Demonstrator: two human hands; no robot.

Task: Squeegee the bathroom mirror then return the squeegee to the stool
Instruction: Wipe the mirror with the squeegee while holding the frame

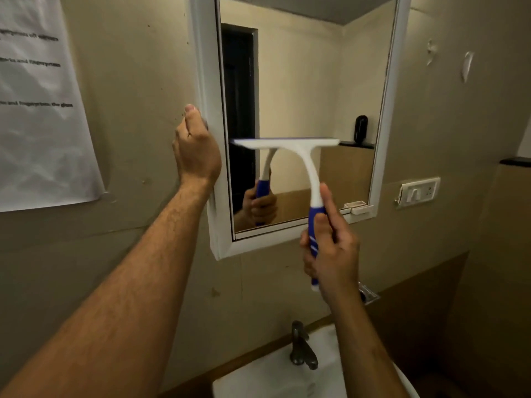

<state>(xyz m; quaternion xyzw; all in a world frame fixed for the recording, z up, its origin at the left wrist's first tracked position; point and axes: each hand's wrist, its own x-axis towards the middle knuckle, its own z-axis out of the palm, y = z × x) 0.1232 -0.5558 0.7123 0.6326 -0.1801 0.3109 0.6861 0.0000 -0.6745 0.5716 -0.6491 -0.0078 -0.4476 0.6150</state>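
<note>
A white-framed mirror hangs on the beige wall. My right hand grips the blue handle of a white squeegee. Its blade lies level against the glass about halfway down, across the left and middle of the pane. My left hand holds the left edge of the mirror frame, fingers curled round it. The stool is out of sight.
A white sink with a dark tap sits below my right hand. A printed paper sheet hangs on the wall at left. A switch plate is right of the mirror, and a small white latch sits on its lower right frame.
</note>
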